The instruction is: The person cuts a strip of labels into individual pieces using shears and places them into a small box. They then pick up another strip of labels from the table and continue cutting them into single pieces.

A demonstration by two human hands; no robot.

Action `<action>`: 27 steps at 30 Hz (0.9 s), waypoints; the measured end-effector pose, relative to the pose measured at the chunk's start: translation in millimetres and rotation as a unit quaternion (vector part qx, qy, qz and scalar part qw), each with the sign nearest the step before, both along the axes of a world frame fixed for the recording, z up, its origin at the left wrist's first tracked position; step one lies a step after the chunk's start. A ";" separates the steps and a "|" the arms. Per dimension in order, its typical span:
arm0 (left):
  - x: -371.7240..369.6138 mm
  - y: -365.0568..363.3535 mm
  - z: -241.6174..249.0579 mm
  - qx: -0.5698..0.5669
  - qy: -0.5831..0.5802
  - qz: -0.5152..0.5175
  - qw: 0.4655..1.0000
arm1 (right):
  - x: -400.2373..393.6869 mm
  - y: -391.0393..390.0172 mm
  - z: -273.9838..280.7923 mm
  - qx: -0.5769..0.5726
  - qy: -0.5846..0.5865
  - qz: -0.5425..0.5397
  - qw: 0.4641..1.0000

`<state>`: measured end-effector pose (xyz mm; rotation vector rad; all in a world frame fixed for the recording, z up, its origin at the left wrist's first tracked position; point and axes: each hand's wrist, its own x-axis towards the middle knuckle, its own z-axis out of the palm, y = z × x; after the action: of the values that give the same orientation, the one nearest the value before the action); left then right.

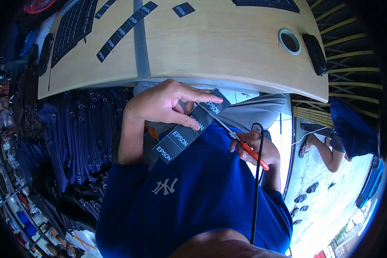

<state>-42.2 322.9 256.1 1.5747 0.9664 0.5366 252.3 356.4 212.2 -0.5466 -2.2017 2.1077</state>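
Observation:
My left hand (167, 102) grips a strip of black EPSON labels (179, 136) between thumb and fingers, above my lap and in front of my blue shirt. The strip hangs at a slant, with several white-printed labels along it. In my right hand (257, 145) is a pair of scissors with red handles (247, 148). Its blades lie across the strip, near the line between the top label and the one below. My left fingertips rest on the top label, close to the blades.
Before me, the wooden table (210, 51) bears another label strip (124, 31), one single label (183, 9), a black label sheet (74, 31) and a tape roll (289, 41). Dark blue straps with metal rings (79, 129) hang at left. A person's leg (327, 152) shows at right.

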 end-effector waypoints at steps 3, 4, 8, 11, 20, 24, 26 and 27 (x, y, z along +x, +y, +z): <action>0.0 0.4 1.6 -0.006 0.002 -0.002 1.000 | 4.2 -2.1 -7.0 0.009 -0.006 -0.003 1.000; 0.2 0.4 1.8 -0.019 -0.001 0.000 1.000 | 5.3 -3.2 -9.1 0.009 -0.006 -0.003 1.000; 0.7 0.1 1.3 -0.020 0.003 0.012 1.000 | 10.6 -5.9 -20.3 0.035 -0.015 -0.002 0.999; -0.1 0.4 1.4 -0.023 0.005 0.008 1.000 | 10.7 -5.6 -20.4 0.044 -0.018 0.011 0.999; -2.3 1.2 1.5 -0.020 0.036 0.002 0.999 | 7.8 -9.1 -13.9 0.042 -0.018 -0.013 0.999; -3.5 2.1 2.8 -0.039 0.027 0.011 0.999 | 3.9 -12.0 -11.0 0.053 -0.035 -0.039 0.997; -5.6 1.3 3.7 -0.049 0.055 0.011 0.997 | 5.6 -12.1 -14.1 0.044 -0.051 -0.030 0.997; -7.2 -0.6 0.7 -0.053 0.020 0.046 0.997 | 6.6 -12.2 -16.1 0.035 -0.067 -0.021 0.997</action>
<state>-49.4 322.3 256.8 1.4568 1.0844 0.5120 259.0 344.2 196.1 -0.7424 -2.3014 2.0221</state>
